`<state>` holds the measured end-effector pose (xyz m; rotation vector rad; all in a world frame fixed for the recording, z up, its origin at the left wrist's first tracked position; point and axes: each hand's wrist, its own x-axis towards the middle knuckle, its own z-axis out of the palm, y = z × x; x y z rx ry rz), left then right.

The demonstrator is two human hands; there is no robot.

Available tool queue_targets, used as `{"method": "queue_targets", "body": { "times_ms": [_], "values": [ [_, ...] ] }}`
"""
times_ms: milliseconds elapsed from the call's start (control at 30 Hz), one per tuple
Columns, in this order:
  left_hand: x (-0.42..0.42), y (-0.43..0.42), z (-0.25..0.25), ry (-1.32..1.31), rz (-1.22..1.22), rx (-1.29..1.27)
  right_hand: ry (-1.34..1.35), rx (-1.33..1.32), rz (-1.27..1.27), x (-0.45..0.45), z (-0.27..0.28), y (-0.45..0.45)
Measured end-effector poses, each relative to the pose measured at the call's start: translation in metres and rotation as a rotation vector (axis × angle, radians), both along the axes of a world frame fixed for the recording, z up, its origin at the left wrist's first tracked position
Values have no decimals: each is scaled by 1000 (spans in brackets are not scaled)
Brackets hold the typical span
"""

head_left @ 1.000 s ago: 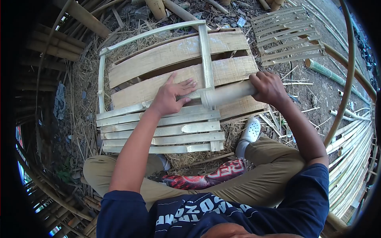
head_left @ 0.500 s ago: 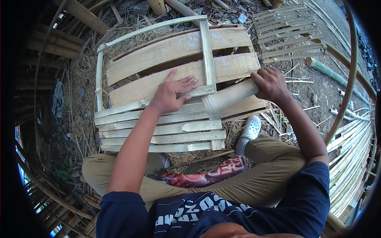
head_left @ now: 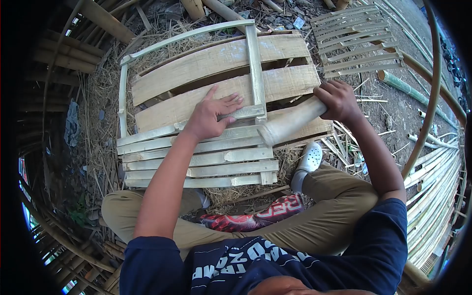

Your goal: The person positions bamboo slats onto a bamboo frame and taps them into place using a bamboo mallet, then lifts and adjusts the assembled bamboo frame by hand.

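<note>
My left hand (head_left: 216, 112) lies palm down with its fingers spread, over the end of a pale bamboo slat (head_left: 248, 112) and the wooden plank (head_left: 187, 105) beneath. My right hand (head_left: 338, 101) is wrapped round the thin end of a thick, pale bamboo mallet (head_left: 292, 122). The mallet's blunt end points left, close to the right end of the slats. Several slats (head_left: 201, 160) lie side by side in a bamboo frame (head_left: 254, 64), whose upright piece crosses the planks. The far part of the frame has no slats across it.
A finished-looking slatted panel (head_left: 361, 39) lies at the back right. Beside it are a green bamboo pole (head_left: 418, 92) and a pile of split bamboo strips (head_left: 432, 191). A red printed cushion or sack (head_left: 255, 216) lies between my legs. Straw and scraps cover the ground.
The mallet has shifted slightly to the right and is less blurred, along with my right hand. The frame has slid a little left. My left hand stays nearly in place.
</note>
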<state>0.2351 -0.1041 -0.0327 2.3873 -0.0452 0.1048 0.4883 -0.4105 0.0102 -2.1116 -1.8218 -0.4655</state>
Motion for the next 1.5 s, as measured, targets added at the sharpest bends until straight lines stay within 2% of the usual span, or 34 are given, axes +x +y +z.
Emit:
{"method": "queue_targets", "body": {
  "times_ms": [67, 100, 200, 233, 333, 367, 500, 600, 633, 733, 767, 900, 1033, 1133, 1300, 1433, 1500],
  "values": [
    [1, 0, -2, -3, -4, 6, -99, -154, -164, -6, -13, -3],
    [1, 0, -1, -1, -10, 13, -58, -68, -216, -15, -17, 0],
    [0, 0, -1, -6, 0, 5, 119, 68, -55, -18, -3, 2],
    [0, 0, -1, -9, 6, -6, 58, 60, 84, -11, 0, 1],
    [1, 0, -1, -10, 0, 29, -63, -175, -166, -18, -7, 2],
    [2, 0, -1, -9, -4, 32, -62, -99, -178, -22, -12, 4],
    [1, 0, 0, -4, 6, 20, -24, 50, 116, -12, 1, 5],
    [0, -1, 1, -2, 3, 25, 5, -152, -259, -17, -9, 5],
    [1, -1, 1, -3, 0, 32, 12, -60, -293, -18, -9, 7],
    [1, 0, 0, 0, 6, 9, -7, 49, 47, -4, 3, 3],
    [0, 0, -1, -1, 3, 14, -75, -11, 131, 2, 0, 0],
    [1, 0, -2, -12, 1, 20, 69, -117, -412, -15, -10, 7],
    [1, -1, 0, -6, 6, 21, -1, 35, 80, 8, 1, -7],
    [1, 0, 0, -11, -2, 27, -49, -146, -208, 2, -13, -7],
    [1, -1, -1, -10, 9, 22, -46, 11, 66, -7, -3, -6],
    [1, -2, -1, -13, 10, 33, 83, -76, -414, -18, -13, 4],
    [2, -1, -1, -19, 0, 33, 29, 5, -213, -5, -2, 2]
  ]
}}
